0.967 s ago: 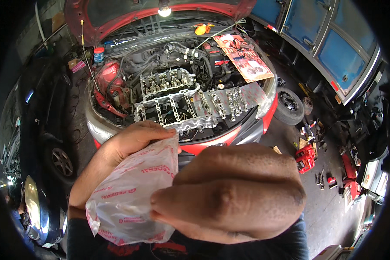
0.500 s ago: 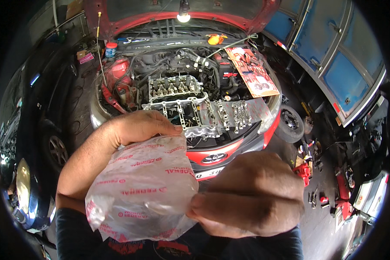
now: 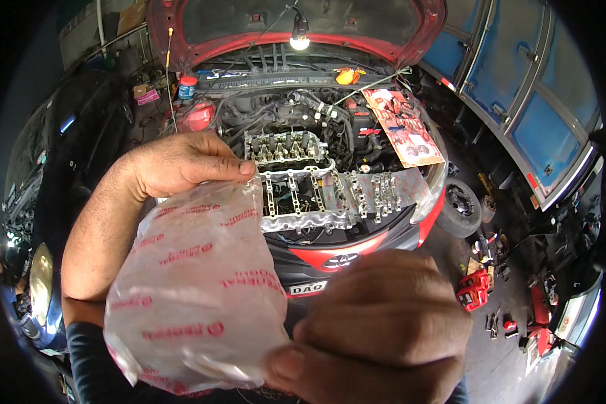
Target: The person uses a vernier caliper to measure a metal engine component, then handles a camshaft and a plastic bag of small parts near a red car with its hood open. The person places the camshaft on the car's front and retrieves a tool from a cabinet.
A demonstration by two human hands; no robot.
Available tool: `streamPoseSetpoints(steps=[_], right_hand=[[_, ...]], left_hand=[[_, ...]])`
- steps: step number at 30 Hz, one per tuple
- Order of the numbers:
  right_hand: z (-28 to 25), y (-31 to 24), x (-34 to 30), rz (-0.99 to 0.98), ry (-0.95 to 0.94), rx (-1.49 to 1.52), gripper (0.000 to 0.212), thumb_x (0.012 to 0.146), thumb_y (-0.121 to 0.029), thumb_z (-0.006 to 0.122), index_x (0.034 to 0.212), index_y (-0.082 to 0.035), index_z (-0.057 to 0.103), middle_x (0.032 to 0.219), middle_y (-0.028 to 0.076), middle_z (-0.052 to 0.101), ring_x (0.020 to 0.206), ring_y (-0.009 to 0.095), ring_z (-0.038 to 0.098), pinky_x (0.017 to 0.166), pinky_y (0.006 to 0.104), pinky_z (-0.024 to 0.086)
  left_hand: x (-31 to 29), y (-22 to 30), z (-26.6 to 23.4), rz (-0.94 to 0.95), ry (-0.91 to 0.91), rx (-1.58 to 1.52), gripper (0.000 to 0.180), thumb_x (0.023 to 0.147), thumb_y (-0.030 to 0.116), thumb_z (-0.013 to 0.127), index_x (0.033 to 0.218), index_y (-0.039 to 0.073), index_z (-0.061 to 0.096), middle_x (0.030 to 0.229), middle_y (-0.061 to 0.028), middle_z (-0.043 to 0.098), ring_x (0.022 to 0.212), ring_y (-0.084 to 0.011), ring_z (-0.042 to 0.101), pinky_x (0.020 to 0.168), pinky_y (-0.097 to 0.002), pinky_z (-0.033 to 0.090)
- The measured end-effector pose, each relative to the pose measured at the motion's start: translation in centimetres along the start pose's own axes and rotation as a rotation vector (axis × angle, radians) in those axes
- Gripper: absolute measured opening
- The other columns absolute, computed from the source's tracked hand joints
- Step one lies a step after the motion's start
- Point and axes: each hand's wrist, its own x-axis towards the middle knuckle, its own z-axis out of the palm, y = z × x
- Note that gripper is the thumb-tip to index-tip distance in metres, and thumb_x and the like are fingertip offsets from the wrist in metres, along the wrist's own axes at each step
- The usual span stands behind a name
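Pinching the top edge of a clear plastic bag (image 3: pixel 195 296) with the left hand (image 3: pixel 182 161) while the right hand (image 3: pixel 384 330) grips its lower corner, the thin film between could probably tear if both pull apart

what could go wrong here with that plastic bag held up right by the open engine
1. The clear plastic bag is pinched only at its edges by the left hand and right hand; a slip might drop it.
2. The engine head lies uncovered, so anything falling could lodge in it.
3. Tools litter the floor: a trip hazard.
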Motion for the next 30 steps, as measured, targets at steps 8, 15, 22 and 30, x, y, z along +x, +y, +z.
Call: streamPoseSetpoints(steps=[8, 15, 22, 30], right_hand=[[3.5, -2.9, 4.4, -0.012, -1.877, -2.887, 0.019, 0.063, -0.014, 0.076, 0.077, -0.009, 0.064, 0.062, 0.004, 0.06, 0.052, 0.011, 0.057, 0.043, 0.0247, 0.045], [5.0, -0.3, 2.7, 0.63, -1.377, -3.521, 0.025, 0.062, -0.011, 0.082, 0.082, -0.01, 0.068, 0.069, 0.002, 0.061, 0.055, 0.012, 0.059, 0.047, 0.0252, 0.048], [10.3, -5.0, 1.2, 0.601, -0.926, -3.566, 0.021, 0.074, 0.0, 0.078, 0.091, 0.0, 0.067, 0.079, 0.009, 0.068, 0.062, 0.018, 0.065, 0.052, 0.0269, 0.052], [11.3, -4.0, 0.9, 0.411, -0.795, -3.737, 0.017, 0.078, -0.004, 0.075, 0.091, -0.005, 0.063, 0.08, 0.008, 0.068, 0.068, 0.018, 0.065, 0.06, 0.028, 0.052]], left_hand=[[0.3, 0.1, -0.4, 0.081, 0.03, 0.05, 0.038, 0.092, 0.035, 0.065, 0.092, -0.002, 0.07, 0.067, 0.0016, 0.061, 0.059, -0.0068, 0.05, 0.053, -0.0239, 0.041], [0.9, -3.6, 0.0, -0.101, -0.066, -0.354, 0.046, 0.092, 0.044, 0.063, 0.063, 0.011, 0.048, 0.054, 0.0029, 0.044, 0.046, -0.0076, 0.041, 0.042, -0.0238, 0.033], [-1.0, -14.3, 16.5, -0.172, -0.446, -1.217, 0.048, 0.103, 0.032, 0.042, 0.14, 0.002, 0.042, 0.137, -0.0087, 0.051, 0.124, -0.021, 0.05, 0.105, -0.0403, 0.039], [-2.7, -13.1, 17.4, -0.142, -0.242, -1.342, 0.046, 0.103, 0.028, 0.04, 0.137, -0.002, 0.042, 0.135, -0.0146, 0.052, 0.124, -0.0232, 0.051, 0.107, -0.0405, 0.038]])
